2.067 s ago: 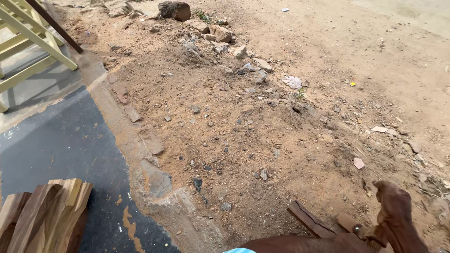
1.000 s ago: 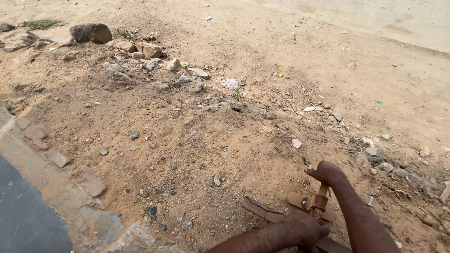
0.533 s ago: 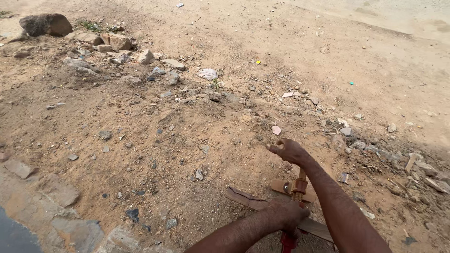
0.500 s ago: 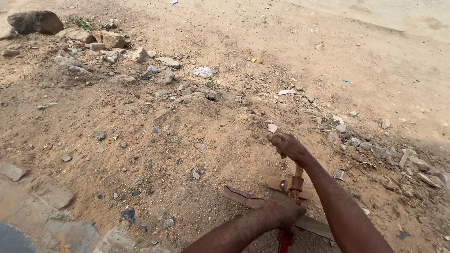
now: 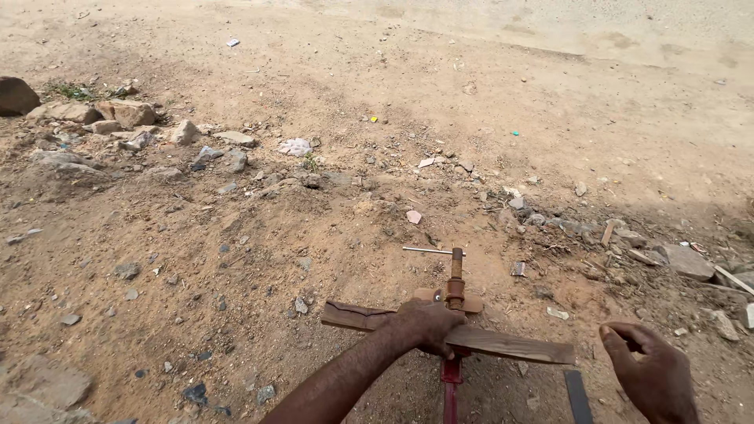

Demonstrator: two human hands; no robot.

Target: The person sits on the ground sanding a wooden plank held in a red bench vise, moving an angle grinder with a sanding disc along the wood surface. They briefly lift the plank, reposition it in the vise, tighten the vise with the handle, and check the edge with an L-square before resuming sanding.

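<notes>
A red clamp with a rusty threaded screw and a thin metal turning bar lies on the dirt in the head view. A long brown strip of wood crosses it. My left hand presses down on the strip where it meets the clamp. At the lower right my right hand hovers clear of the clamp with its fingers loosely curled, holding nothing. A dark flat bar lies on the ground just left of that hand.
The ground is dry reddish dirt with scattered pebbles. Larger stones sit at the upper left, with a dark rock at the left edge. Rubble and a flat stone lie at the right. Small litter dots the soil.
My right hand has let go of the clamp's screw top and dropped back to the lower right. The turning bar now shows bare. The view has swung right, away from the paved edge.
</notes>
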